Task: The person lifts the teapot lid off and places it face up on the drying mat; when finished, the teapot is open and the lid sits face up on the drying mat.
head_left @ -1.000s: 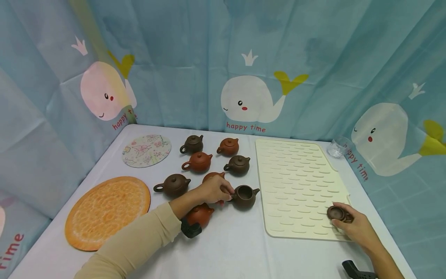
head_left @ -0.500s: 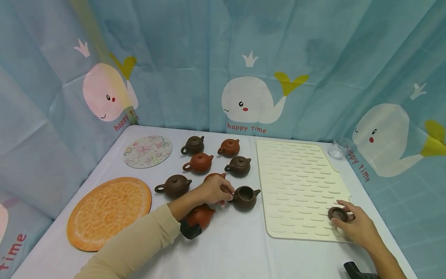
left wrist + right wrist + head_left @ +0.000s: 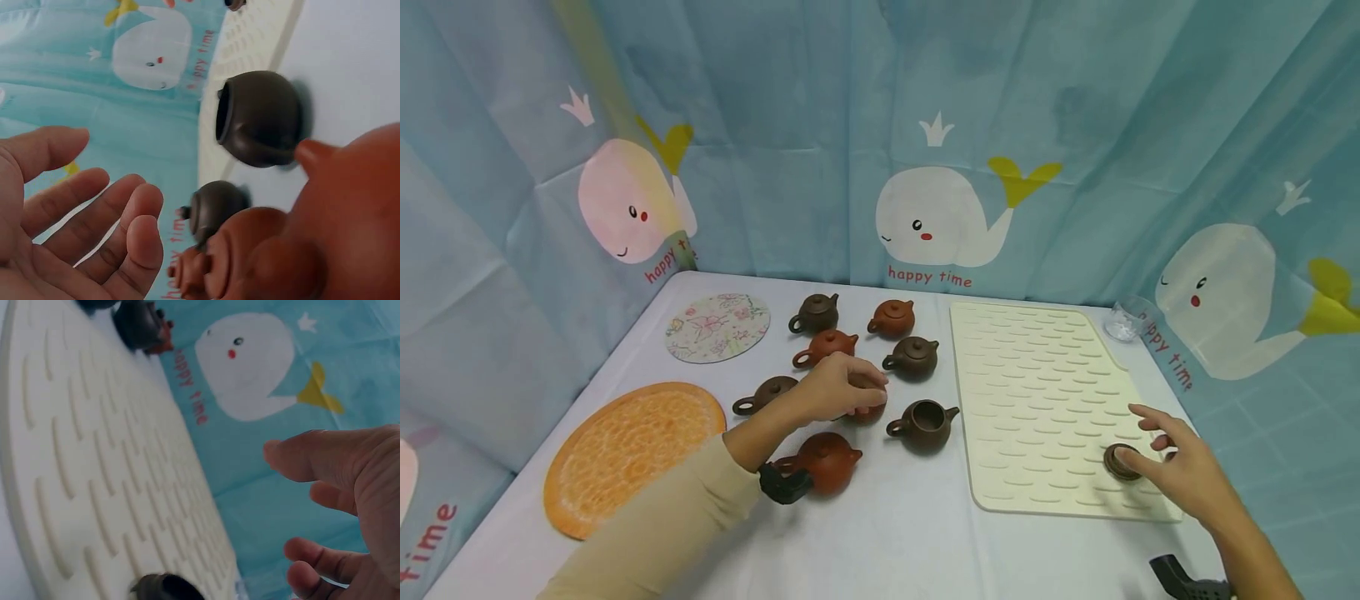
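My left hand (image 3: 844,385) hovers over a reddish clay teapot (image 3: 871,412) and partly hides it in the head view. Nothing is in its loosely bent fingers, as the left wrist view confirms. Just right of it stands a dark brown teapot (image 3: 927,427) without a lid, its dark inside showing; the left wrist view has this lidless teapot (image 3: 269,115) too. A small dark lid (image 3: 1113,463) lies upside down on the cream ridged mat (image 3: 1037,400). Over the lid, my right hand (image 3: 1183,467) has its fingers spread and holds nothing; the right wrist view shows the lid (image 3: 164,589) apart from that hand.
Several lidded teapots, such as a dark one (image 3: 916,358) and a reddish one (image 3: 829,463), stand around the left hand. An orange round mat (image 3: 640,450) and a floral round mat (image 3: 718,327) lie left. A clear glass cup (image 3: 1126,321) stands back right.
The left hand has let go of the lidless teapot's handle and moved left and up. The right hand has released the lid onto the cream mat and drawn its fingers apart.
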`<state>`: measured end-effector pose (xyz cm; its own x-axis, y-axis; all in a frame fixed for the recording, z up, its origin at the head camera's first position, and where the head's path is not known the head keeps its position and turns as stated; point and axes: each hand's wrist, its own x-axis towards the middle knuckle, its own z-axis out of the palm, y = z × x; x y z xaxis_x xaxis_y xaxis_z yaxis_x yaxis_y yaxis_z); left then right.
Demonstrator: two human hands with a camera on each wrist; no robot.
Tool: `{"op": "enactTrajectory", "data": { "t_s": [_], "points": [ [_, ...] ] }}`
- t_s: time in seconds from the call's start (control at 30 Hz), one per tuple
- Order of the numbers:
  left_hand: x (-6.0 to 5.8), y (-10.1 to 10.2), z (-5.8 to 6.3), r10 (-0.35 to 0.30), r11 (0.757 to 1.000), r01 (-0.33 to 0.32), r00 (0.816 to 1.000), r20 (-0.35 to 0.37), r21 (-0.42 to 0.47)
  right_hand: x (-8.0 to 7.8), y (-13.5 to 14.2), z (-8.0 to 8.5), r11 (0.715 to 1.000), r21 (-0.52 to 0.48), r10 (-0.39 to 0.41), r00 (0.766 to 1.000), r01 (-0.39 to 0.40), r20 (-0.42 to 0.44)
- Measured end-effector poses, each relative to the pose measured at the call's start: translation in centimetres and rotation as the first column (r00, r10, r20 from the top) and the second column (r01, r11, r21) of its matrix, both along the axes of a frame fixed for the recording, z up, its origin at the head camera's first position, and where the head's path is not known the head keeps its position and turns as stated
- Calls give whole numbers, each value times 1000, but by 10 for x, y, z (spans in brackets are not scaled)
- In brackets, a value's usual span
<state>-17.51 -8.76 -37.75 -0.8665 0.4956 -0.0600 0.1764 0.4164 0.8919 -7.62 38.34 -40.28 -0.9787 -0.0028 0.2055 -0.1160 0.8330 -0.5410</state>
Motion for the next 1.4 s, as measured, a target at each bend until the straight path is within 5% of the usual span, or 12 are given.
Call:
{"op": "enactTrajectory", "data": {
  "t_s": [0.57, 0.9, 1.13, 1.4],
  "points": [
    [26, -50, 18, 69, 994, -49, 976, -206, 101, 1, -39, 50, 984, -33, 175, 983, -177, -53],
    [43, -77, -1, 151, 967, -118, 979, -134, 224, 4, -68, 65, 964, -81, 242, 962, -253, -124],
    [48, -91, -17, 164, 945, -124, 980, -112, 302, -3, -85, 67, 912, -170, 338, 918, -374, -207],
    [52, -107, -33, 153, 964, -142, 988, -35, 225, -14, -112, 66, 861, -194, 422, 873, -471, -247]
  ]
}}
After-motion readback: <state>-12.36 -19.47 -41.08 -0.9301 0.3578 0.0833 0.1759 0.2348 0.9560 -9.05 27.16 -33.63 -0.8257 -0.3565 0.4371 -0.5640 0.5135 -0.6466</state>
